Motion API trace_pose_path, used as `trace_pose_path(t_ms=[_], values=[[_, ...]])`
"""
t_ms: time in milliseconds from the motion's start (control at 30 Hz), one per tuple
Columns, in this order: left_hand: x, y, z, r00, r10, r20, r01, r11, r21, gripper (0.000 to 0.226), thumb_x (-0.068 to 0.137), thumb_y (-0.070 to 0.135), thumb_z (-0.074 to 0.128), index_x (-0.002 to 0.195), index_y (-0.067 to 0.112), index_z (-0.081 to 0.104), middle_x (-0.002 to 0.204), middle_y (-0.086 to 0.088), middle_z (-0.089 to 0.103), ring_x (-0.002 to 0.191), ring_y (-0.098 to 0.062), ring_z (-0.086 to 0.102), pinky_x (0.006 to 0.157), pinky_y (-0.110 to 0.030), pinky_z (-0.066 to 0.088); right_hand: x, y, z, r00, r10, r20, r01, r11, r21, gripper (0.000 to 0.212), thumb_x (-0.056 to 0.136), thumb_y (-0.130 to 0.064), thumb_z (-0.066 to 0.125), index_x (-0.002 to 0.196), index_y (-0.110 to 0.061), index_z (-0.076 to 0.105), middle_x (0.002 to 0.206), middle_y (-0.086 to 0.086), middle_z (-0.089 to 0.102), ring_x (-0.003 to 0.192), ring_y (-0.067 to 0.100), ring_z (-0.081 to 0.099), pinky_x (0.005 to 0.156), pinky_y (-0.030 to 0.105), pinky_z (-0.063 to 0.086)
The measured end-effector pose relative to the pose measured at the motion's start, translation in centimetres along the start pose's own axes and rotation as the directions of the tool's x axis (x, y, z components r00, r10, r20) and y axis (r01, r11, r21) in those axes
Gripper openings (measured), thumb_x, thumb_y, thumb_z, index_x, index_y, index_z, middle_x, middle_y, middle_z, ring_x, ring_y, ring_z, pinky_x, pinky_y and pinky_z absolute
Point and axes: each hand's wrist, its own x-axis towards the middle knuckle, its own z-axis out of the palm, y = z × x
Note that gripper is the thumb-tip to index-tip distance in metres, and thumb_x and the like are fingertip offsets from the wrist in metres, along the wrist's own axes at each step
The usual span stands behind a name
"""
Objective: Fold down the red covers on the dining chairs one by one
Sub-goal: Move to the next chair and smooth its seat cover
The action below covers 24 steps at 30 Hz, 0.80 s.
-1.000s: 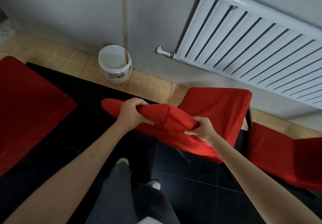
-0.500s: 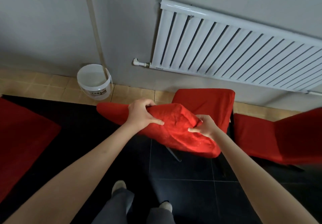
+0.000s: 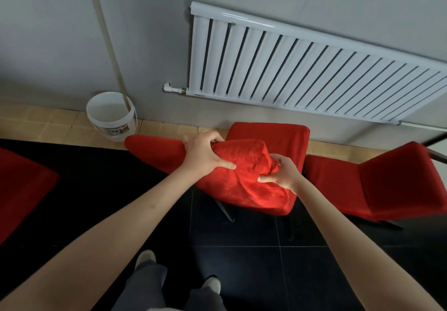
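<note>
Two hands clamped on red cover (image 3: pixel 244 180) atop nearest chair back: left hand (image 3: pixel 205 157) gripping its top ridge, right hand (image 3: pixel 281 174) pinching a bunched fold, now drawn closer together. Probably mid-fold. Beyond, radiator (image 3: pixel 302 68), bucket (image 3: pixel 110 114).

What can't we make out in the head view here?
- Chair frame under the red cover: hidden by the cloth and both hands; only thin legs show.
- Left hand fingers: curled behind the cover's top edge.
- Bucket label: too small to read.
- Left chair: cut off by the frame edge.
- Right chair: its upper edge is blurred.
</note>
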Motion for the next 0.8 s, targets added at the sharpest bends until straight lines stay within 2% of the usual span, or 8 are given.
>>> trace_pose_path(t_ms=[100,167,267,333,433,500,667,800], values=[[-0.7,2.3,2.1,0.999,0.045,0.026,-0.046,0.999,0.019,0.054,0.042,0.046,0.091,0.081,0.029,0.059,0.091,0.016,0.053,0.089,-0.004,0.047,0.109,-0.048,0.019,-1.5,1.3,-1.8,0.999,-0.017,-0.033,0.017,1.0,0.004,0.069,0.054,-0.012,0.092,0.115,-0.023,0.063,0.111,-0.004,0.068,0.111,0.019,0.06,0.106,0.045,0.042],[-0.9,3.2,2.7,0.987,0.108,0.116,-0.106,0.994,-0.023,0.054,0.043,0.043,0.092,0.086,0.033,0.061,0.096,0.015,0.054,0.093,-0.005,0.049,0.101,-0.039,0.028,-2.6,2.3,-3.0,0.997,-0.038,-0.063,0.039,0.999,0.016,0.077,0.053,-0.01,0.092,0.122,-0.023,0.062,0.117,-0.005,0.067,0.116,0.018,0.058,0.108,0.047,0.04],[-0.9,2.5,2.2,0.956,0.192,0.222,-0.202,0.979,0.019,0.065,0.048,0.042,0.091,0.108,0.031,0.067,0.106,0.017,0.056,0.102,-0.003,0.047,0.095,-0.032,0.035,-4.2,3.2,-4.8,0.991,-0.071,-0.109,0.077,0.996,0.049,0.087,0.053,-0.007,0.091,0.132,-0.022,0.057,0.121,-0.005,0.065,0.118,0.017,0.057,0.109,0.047,0.039],[-1.0,1.5,2.0,0.973,0.153,0.175,-0.172,0.98,0.098,0.072,0.049,0.049,0.089,0.114,0.028,0.067,0.109,0.013,0.061,0.102,-0.003,0.049,0.103,-0.036,0.035,-5.1,3.5,-5.8,0.988,-0.096,-0.124,0.106,0.992,0.074,0.096,0.054,-0.005,0.091,0.14,-0.021,0.05,0.124,-0.002,0.062,0.118,0.017,0.057,0.108,0.044,0.041],[-1.3,1.9,2.8,0.994,0.06,0.092,-0.077,0.98,0.186,0.065,0.047,0.061,0.084,0.103,0.032,0.068,0.103,0.016,0.066,0.1,-0.007,0.055,0.112,-0.051,0.023,-6.4,3.3,-6.9,0.982,-0.132,-0.136,0.146,0.984,0.104,0.107,0.055,-0.007,0.091,0.147,-0.025,0.039,0.128,0.0,0.057,0.12,0.017,0.054,0.099,0.031,0.045],[-1.3,2.9,3.9,0.995,0.053,0.085,-0.07,0.977,0.2,0.063,0.044,0.065,0.081,0.097,0.034,0.068,0.1,0.017,0.066,0.1,-0.009,0.056,0.111,-0.054,0.022,-7.2,3.0,-7.5,0.974,-0.171,-0.147,0.185,0.979,0.086,0.109,0.054,-0.011,0.092,0.146,-0.031,0.038,0.128,-0.003,0.055,0.119,0.016,0.053,0.099,0.032,0.046],[-1.8,5.1,6.3,0.97,0.187,0.156,-0.213,0.961,0.174,0.08,0.041,0.073,0.074,0.112,0.034,0.067,0.11,0.013,0.067,0.108,-0.014,0.055,0.108,-0.041,0.024,-9.4,3.7,-8.9,0.936,-0.256,-0.24,0.266,0.964,0.008,0.119,0.047,-0.013,0.094,0.146,-0.037,0.034,0.116,-0.02,0.053,0.119,0.011,0.05,0.105,0.033,0.038],[-1.2,3.8,5.9,0.95,0.218,0.222,-0.287,0.889,0.358,0.099,0.041,0.075,0.075,0.127,0.029,0.058,0.125,0.006,0.061,0.118,-0.018,0.052,0.109,-0.045,0.028,-10.9,5.2,-9.7,0.892,-0.32,-0.32,0.291,0.947,-0.136,0.117,0.047,-0.021,0.095,0.146,-0.036,0.035,0.124,-0.011,0.054,0.118,0.007,0.047,0.101,0.029,0.034]])
